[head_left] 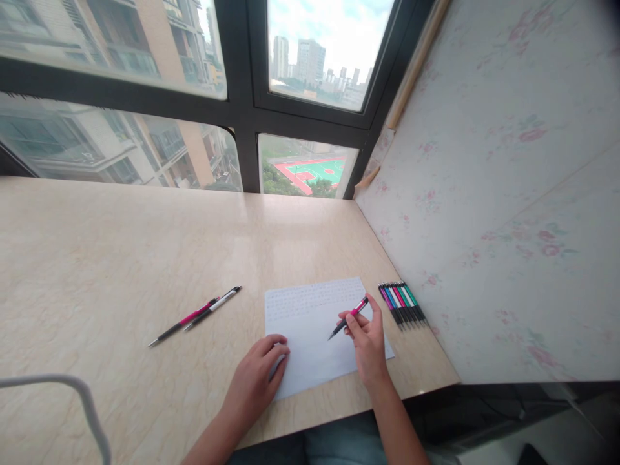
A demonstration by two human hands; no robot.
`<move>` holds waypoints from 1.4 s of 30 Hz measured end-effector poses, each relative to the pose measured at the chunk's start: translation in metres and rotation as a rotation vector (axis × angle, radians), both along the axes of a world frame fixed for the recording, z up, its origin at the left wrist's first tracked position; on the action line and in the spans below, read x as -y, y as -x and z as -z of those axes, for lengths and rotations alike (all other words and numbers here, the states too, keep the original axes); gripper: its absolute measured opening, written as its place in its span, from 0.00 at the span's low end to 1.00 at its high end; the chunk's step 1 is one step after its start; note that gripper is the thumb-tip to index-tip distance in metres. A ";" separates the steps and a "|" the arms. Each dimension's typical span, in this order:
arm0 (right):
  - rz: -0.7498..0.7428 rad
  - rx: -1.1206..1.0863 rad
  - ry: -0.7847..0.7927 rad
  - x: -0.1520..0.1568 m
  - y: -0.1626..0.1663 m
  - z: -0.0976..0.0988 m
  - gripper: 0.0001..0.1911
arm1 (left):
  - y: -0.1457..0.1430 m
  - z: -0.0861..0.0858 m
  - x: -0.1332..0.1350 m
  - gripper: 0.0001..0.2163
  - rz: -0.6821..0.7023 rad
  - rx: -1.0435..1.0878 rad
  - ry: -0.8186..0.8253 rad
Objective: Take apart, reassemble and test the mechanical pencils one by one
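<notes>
A white sheet of paper [314, 323] with faint rows of writing near its top lies on the beige marble-look desk [121, 258]. My left hand [256, 378] rests flat on the sheet's lower left corner, fingers loosely curled and holding nothing. My right hand [368, 339] is closed in a writing grip on a pink and black pen [349, 316], its tip hovering just over the middle of the sheet.
Two pens, one pink [181, 323] and one white [213, 308], lie left of the sheet. A row of several coloured pens [403, 303] lies right of it, beside the floral wall panel [484, 194]. A window runs behind the desk. A white curved bar [82, 400] shows at bottom left.
</notes>
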State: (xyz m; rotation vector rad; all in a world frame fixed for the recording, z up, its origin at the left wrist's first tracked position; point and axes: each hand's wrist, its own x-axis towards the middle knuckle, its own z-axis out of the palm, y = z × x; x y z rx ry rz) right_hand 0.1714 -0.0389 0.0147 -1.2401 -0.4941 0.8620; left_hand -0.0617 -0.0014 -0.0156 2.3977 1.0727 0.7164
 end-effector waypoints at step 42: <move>-0.222 0.618 0.206 -0.001 -0.015 0.024 0.09 | -0.002 -0.010 0.003 0.07 -0.006 0.035 0.008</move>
